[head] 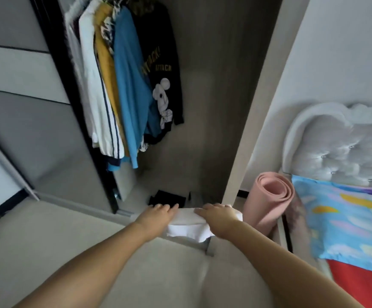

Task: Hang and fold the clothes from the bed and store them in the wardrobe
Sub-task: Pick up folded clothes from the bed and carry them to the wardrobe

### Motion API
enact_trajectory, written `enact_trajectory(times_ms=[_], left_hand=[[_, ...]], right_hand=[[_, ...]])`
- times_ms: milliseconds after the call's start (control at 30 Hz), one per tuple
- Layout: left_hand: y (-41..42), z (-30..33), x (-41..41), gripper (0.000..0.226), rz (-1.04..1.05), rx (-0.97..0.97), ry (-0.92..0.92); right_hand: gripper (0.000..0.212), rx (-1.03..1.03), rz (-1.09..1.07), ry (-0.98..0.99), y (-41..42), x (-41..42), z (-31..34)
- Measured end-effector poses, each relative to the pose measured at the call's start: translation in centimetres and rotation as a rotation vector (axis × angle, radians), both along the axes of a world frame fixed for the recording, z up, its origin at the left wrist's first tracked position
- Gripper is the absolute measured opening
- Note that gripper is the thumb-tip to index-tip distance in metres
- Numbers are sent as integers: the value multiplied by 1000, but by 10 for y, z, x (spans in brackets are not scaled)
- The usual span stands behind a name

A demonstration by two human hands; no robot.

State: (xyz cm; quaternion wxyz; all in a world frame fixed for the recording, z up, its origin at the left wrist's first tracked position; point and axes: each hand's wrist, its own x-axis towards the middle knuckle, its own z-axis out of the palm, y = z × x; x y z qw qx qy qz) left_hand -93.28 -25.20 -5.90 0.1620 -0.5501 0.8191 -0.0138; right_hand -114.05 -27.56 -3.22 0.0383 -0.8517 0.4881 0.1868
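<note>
A folded white garment (188, 223) is held in a two-handed grip: the left hand (158, 215) and right hand (216, 216) lie on its ends with fingers fairly flat, thumbs hidden beneath. It is carried low at the open wardrobe (202, 107), near a dark folded item (167, 200) on the wardrobe floor. The folds could be lost if one end slips, since the lower layer already sags loose.

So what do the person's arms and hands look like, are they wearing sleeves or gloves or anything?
Both arms are bare all the way down the picture, so no sleeves show. The left hand and the right hand have no gloves on. No watch, bracelet or ring can be seen, though the picture is a bit blurry.
</note>
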Motion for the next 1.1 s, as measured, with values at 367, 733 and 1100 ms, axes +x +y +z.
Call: enact_trajectory(times_ms=[367,733,1100], left_hand=[[-98,-24,76,64,178,129,2],[-235,-55,106,47,182,197,98],[-339,-157,158,51,-12,358,20]], right_hand=[[65,141,73,37,-127,84,-31],[60,233,80,52,-272,112,-74],[60,341,-162,26,-324,159,-172]])
